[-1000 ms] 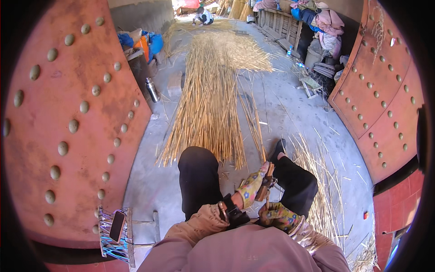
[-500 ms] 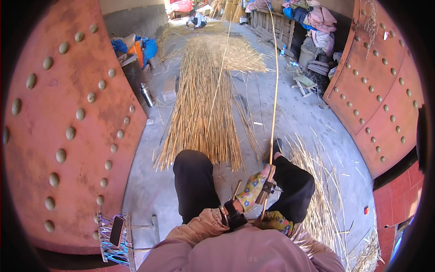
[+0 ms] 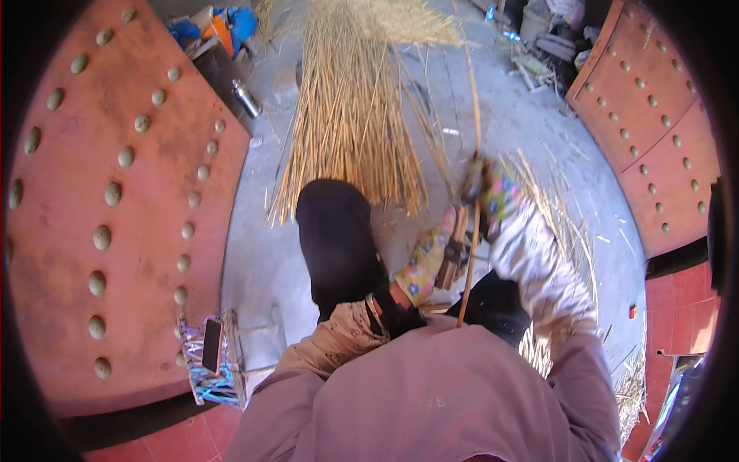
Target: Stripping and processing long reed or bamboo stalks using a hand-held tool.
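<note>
My left hand [image 3: 425,266], in a yellow flowered glove, is closed around a small wooden tool [image 3: 453,260] with a dark clamp-like piece on it. A long, thin tan reed stalk [image 3: 473,96] runs upright beside the tool, its lower end near my chest. Farther up, my right hand [image 3: 493,191], in a flowered glove with a darker palm, is closed about the stalk; motion blurs its fingers. Whether the stalk passes through the tool or only alongside it I cannot tell. In front of my knees lies a wide bundle of similar stalks [image 3: 350,131].
Loose pale strips [image 3: 573,223] litter the floor at right. Large studded red doors [image 3: 146,231] stand on both sides. A corded stool [image 3: 219,377] holding a phone [image 3: 211,345] is at lower left. A metal flask [image 3: 246,98] stands by the left door.
My right hand has moved from low near my lap up along the stalk, above the left hand. The view has tipped downward. My left hand still grips the wooden tool.
</note>
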A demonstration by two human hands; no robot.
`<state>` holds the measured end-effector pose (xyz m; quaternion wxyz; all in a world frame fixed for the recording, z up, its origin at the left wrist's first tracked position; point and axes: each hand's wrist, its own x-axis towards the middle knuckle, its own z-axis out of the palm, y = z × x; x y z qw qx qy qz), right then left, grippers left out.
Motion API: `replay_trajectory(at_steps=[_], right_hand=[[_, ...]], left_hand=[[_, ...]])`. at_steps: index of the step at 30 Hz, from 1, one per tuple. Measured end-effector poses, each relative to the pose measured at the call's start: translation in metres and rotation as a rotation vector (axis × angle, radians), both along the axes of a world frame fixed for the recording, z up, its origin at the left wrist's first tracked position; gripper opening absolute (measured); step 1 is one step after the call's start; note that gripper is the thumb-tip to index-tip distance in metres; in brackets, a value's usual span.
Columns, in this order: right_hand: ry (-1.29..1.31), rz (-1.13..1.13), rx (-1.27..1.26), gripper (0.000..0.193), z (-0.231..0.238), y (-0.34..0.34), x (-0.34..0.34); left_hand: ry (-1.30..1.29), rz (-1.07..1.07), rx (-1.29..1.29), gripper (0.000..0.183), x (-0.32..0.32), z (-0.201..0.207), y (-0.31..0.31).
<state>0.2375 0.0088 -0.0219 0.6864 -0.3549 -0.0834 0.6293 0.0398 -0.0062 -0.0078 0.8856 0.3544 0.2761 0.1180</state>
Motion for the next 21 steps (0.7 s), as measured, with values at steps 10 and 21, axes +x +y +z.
replay_trajectory(at_steps=[10,21], right_hand=[[-0.085,-0.216,0.072,0.027,0.054,0.096,0.025],[-0.076,-0.329,0.191,0.022,0.037,0.09,0.006]], left_hand=[[0.115,0.023,0.056,0.052,-0.051,0.018,0.018],[0.083,0.02,-0.244,0.044,-0.041,0.012,0.019]])
